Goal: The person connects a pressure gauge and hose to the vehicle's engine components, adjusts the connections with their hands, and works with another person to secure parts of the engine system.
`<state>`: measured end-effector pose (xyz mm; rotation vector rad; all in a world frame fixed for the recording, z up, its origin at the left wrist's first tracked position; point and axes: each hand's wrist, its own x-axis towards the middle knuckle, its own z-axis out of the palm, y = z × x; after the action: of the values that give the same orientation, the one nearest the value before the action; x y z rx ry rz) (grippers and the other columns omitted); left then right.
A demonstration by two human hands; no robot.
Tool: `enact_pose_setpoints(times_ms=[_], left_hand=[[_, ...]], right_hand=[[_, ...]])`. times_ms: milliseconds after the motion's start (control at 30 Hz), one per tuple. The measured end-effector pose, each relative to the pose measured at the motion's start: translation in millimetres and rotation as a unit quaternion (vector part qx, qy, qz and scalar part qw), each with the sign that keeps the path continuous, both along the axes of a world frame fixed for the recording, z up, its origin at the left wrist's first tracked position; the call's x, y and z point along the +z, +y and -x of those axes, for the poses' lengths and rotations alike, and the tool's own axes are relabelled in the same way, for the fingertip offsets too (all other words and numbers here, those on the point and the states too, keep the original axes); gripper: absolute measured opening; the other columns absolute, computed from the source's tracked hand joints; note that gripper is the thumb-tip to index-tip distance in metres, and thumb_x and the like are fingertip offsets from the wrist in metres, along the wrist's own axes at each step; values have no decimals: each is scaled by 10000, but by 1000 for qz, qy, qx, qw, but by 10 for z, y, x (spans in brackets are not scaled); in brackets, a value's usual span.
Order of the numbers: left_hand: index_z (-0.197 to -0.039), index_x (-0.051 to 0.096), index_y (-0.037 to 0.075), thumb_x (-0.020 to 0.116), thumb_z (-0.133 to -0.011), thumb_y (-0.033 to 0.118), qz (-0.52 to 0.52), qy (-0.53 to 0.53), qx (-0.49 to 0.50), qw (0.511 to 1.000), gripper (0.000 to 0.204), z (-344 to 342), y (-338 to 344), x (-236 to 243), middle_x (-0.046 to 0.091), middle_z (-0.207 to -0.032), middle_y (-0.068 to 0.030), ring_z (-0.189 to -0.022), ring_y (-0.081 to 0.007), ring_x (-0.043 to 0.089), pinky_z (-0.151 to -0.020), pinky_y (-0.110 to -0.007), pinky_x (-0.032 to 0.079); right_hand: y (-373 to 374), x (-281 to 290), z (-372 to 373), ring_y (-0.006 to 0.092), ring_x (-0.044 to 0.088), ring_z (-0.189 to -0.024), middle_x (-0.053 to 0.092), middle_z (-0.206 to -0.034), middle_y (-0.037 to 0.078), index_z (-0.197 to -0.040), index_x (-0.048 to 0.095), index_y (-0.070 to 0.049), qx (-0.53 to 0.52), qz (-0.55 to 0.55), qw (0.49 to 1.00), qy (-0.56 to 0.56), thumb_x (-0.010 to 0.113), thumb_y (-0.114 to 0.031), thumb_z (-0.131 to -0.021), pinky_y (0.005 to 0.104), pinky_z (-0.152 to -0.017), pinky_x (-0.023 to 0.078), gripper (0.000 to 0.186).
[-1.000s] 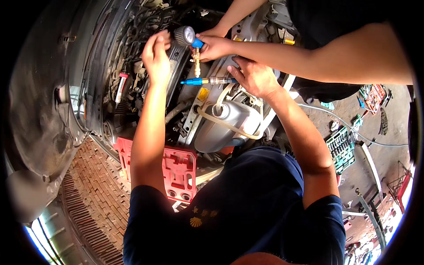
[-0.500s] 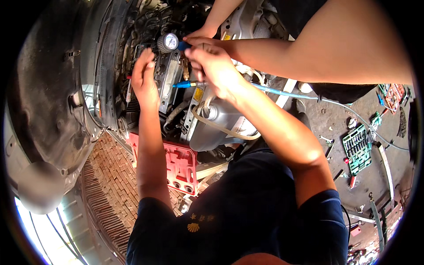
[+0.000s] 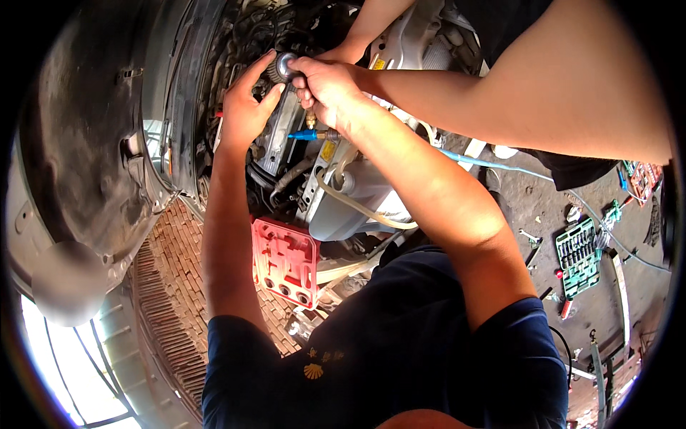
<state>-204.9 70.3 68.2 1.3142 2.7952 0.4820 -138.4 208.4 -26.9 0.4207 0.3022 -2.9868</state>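
Observation:
A round pressure gauge (image 3: pixel 286 66) stands over the engine of a car. My right hand (image 3: pixel 325 86) is closed at its right side, the forefinger reaching onto its face and the other fingers curled. At the left of the gauge is my left hand (image 3: pixel 249 111), thumb and fingers spread, fingertips close to its rim; whether they touch it I cannot tell. Beneath my right hand a blue-sleeved hose fitting (image 3: pixel 306 134) points left. Another person's hand (image 3: pixel 344 53) reaches in behind my right hand, and that person's other forearm (image 3: pixel 436 93) passes just beyond my wrist.
A red tool case (image 3: pixel 286 261) lies open below the engine bay. Beside it stands a whitish plastic jug (image 3: pixel 346 214) with a pale hose. A blue air hose (image 3: pixel 493 164) runs right. On the floor lies a green socket set (image 3: pixel 579 257). The dark hood (image 3: pixel 86 143) rises at left.
Both my hands have come together at the gauge: the left moved up and right, the right closed against it. My fingers now cover part of the gauge face.

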Motion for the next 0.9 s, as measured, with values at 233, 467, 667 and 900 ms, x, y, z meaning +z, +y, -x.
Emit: enact_pose_setpoints(times_ms=[233,467,667,900], left_hand=[[-1490,608,108,782,-908,75,-50,19,21,998,608,-71,-100,-103,675,-1427,-141,-1322,-249,634,-1124,-380,469],[-1501,590,87,765,-912,57,-80,31,19,996,615,-52,-221,-276,666,-1429,-132,-1323,-249,622,-1127,-415,465],[-1492,591,68,738,-933,46,-81,24,24,996,578,-12,-276,-241,660,-1436,-133,-1319,-246,626,-1130,-407,464],[-1344,655,-37,743,-950,68,-292,-167,156,929,416,-282,-646,-818,737,-1237,-143,-1125,-205,710,-1016,-347,541]], right_hand=[[157,56,-465,90,418,-510,519,-660,-12,-906,599,-92,-60,-48,995,70,660,-267,-1027,253,-468,332,221],[67,103,-208,95,382,-546,488,-680,-28,-950,591,-88,-43,-33,998,-13,639,-197,-1035,256,-503,328,146],[112,191,-244,97,390,-535,485,-660,-27,-901,591,-101,-51,-55,997,-8,611,-248,-1049,253,-496,315,209],[50,-27,-360,308,742,-795,740,-875,167,-1074,707,-41,-191,-717,659,123,718,-234,-944,412,-754,578,232]])
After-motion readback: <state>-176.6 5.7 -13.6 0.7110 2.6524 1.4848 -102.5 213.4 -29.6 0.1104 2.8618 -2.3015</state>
